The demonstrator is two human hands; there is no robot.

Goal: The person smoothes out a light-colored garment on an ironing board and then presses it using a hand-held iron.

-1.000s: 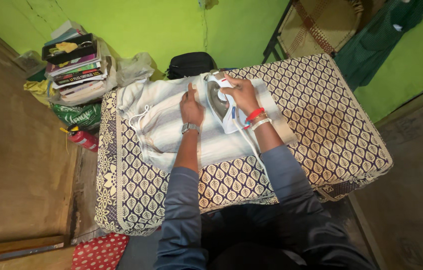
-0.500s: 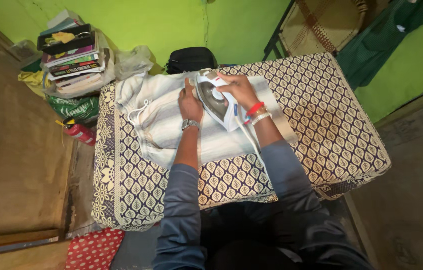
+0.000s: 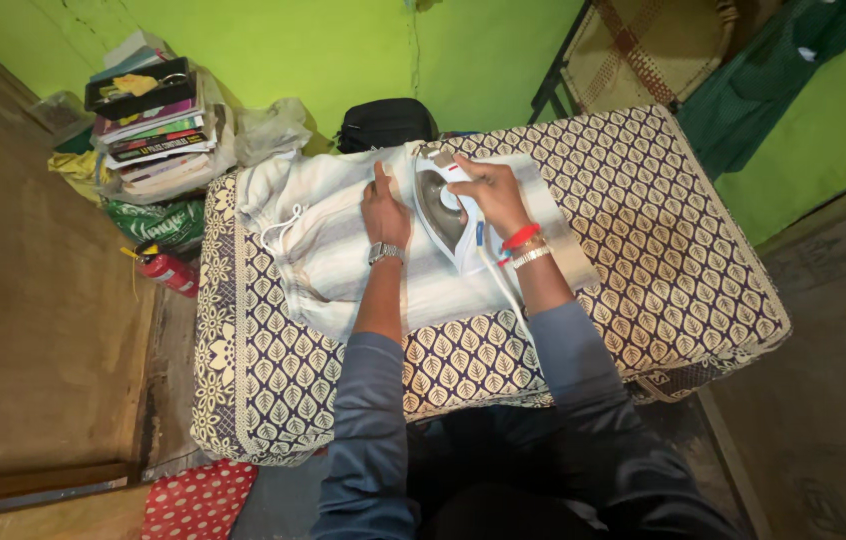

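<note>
A pale striped garment (image 3: pixel 328 245) with drawstrings lies spread on a table covered by a leaf-patterned cloth (image 3: pixel 663 240). My left hand (image 3: pixel 384 212), a watch on its wrist, presses flat on the garment. My right hand (image 3: pixel 488 193), with red and gold bangles, grips the handle of a white and blue clothes iron (image 3: pixel 448 215). The iron is tipped on its side, its grey soleplate facing my left hand. Its white cord runs down toward me along my right forearm.
A stack of books (image 3: pixel 153 135) with a black tray on top stands at the far left by the green wall. Below it lie a green bag (image 3: pixel 158 222) and a small red extinguisher (image 3: pixel 165 268). A black bag (image 3: pixel 385 122) sits behind the table; a woven chair (image 3: pixel 643 50) stands far right.
The iron has gone from lying on the garment to being tipped up on its side in my right hand. My left hand stays pressed on the cloth.
</note>
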